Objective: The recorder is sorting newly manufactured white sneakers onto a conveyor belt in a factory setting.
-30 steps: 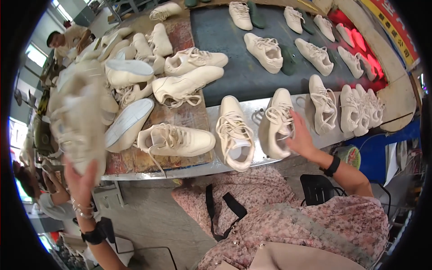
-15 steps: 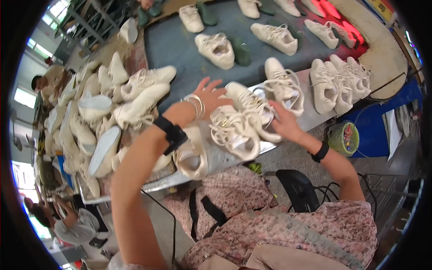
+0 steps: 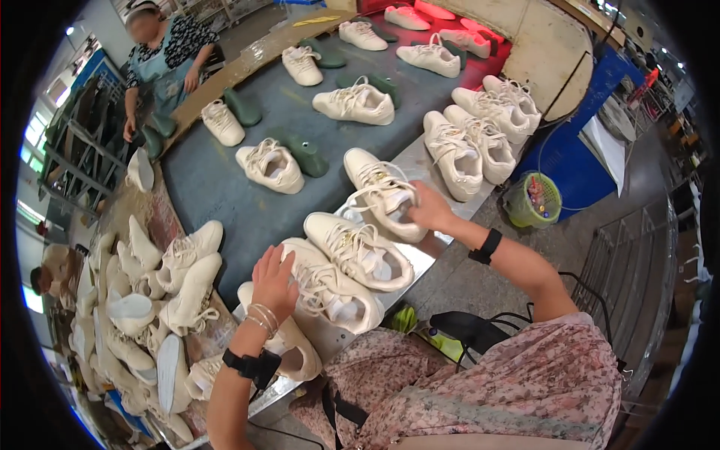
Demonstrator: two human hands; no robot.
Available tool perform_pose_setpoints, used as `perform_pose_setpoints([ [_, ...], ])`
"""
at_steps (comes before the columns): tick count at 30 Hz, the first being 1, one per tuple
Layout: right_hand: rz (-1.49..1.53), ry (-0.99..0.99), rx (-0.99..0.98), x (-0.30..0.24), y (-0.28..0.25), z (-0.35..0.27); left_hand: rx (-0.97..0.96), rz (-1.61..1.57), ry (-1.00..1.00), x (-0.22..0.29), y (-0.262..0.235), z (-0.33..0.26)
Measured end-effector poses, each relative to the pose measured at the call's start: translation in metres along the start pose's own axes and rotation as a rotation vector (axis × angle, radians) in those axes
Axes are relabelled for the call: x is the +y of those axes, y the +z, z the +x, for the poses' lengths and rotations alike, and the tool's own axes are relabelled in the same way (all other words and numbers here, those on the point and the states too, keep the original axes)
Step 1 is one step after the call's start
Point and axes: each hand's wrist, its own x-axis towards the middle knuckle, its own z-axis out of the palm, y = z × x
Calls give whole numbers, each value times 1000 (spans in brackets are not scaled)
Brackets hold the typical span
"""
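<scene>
The right hand [image 3: 429,210] has its grip closed on the heel end of a cream sneaker [image 3: 382,193], which lies on the metal edge of the desk [image 3: 442,259]; its fingertips are hidden behind the shoe's collar. The left hand [image 3: 271,283] rests flat, fingers spread, on the toe of another cream sneaker [image 3: 334,289], gripping nothing. A third sneaker [image 3: 358,250] lies between these two, touching neither hand. The shoe under the left wrist [image 3: 292,349] is largely covered by the forearm.

The desk's grey belt [image 3: 217,180] carries more pale sneakers and dark green shoe lasts [image 3: 307,154]. To the left a heap of shoes [image 3: 142,300] spills out of view at the rim. A small green basket [image 3: 532,199] stands on the floor beside a blue cabinet [image 3: 577,142]; its contents are too small to tell. Another person [image 3: 161,52] works at the far side.
</scene>
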Motion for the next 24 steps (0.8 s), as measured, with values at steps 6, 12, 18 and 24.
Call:
perform_pose_setpoints([
  [6, 190, -11, -33, 15, -31, 11, 115, -44, 81, 19, -10, 1],
  [12, 404, -348, -150, -108, -68, -47, 173, -986, -113, 66, -48, -4],
  [18, 446, -673, -490, -161, -34, -103, 422, -1716, -345, 83, -68, -39],
  [24, 136, -413, -220, -95, -50, -79, 873, -1711, -521, 51, -100, -155],
])
